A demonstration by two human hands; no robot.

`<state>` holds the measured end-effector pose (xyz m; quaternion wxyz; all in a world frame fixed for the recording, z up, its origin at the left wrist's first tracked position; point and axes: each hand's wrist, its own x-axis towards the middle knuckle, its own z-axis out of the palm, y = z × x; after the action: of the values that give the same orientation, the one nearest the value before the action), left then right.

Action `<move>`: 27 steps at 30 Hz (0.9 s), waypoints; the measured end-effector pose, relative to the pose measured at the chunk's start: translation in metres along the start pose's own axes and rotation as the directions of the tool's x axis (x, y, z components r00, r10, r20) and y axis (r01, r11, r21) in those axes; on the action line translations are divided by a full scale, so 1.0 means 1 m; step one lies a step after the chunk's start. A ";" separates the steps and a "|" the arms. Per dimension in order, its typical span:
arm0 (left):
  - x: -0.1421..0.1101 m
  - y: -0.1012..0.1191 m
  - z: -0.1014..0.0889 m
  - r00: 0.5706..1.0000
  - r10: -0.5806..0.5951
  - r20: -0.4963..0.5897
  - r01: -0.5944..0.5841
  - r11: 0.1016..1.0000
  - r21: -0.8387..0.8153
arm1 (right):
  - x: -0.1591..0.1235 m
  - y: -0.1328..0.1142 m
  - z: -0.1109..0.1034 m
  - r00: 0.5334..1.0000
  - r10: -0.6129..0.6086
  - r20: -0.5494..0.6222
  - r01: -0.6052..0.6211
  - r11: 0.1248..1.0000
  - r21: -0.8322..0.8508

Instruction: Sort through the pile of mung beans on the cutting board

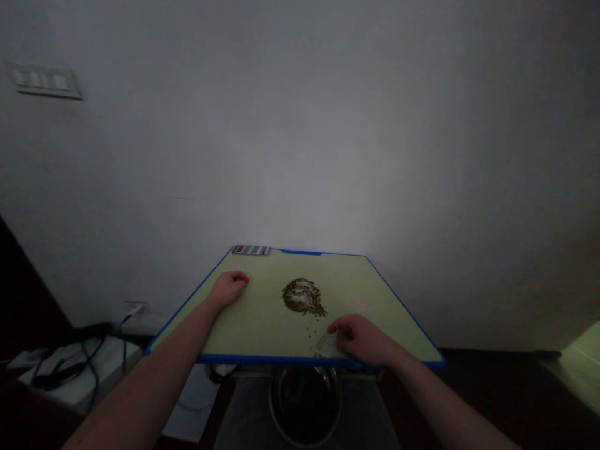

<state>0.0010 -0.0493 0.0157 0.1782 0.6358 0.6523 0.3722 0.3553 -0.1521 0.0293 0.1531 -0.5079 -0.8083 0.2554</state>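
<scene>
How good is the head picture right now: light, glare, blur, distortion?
Head view: dim overall, with the wall brightest around its middle; the switch plate is smeared and slanted near the left edge; glints show on the bowl, whose inside is too dark to read; grains show as specks; the pale thing by the right hand is too faint to identify.

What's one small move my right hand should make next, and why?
Perhaps sweep the stray seeds toward the near edge of the table: they lie loose between the seed pile and that edge, close to your right hand, with the bowl below.
</scene>
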 end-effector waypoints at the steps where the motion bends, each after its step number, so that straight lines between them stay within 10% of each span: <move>1: 0.000 0.000 0.000 1.000 0.000 -0.003 0.000 1.000 -0.001 | -0.001 -0.001 0.000 1.000 0.001 0.000 -0.001 1.000 0.003; 8: -0.003 0.005 -0.001 1.000 0.002 -0.009 -0.002 1.000 0.001 | -0.003 -0.004 -0.001 0.999 -0.027 0.047 0.022 0.995 0.102; 16: -0.001 0.002 0.000 1.000 0.004 -0.004 -0.004 1.000 0.029 | 0.035 -0.007 -0.005 0.977 -0.117 -0.179 0.109 0.993 -0.053; 27: -0.001 0.002 0.001 1.000 -0.006 -0.004 0.006 1.000 -0.005 | 0.055 -0.033 0.012 0.958 -0.285 0.040 0.287 0.952 -0.102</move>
<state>0.0029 -0.0506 0.0161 0.1793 0.6328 0.6536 0.3745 0.3011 -0.1174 0.0378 0.1510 -0.3898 -0.8876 0.1936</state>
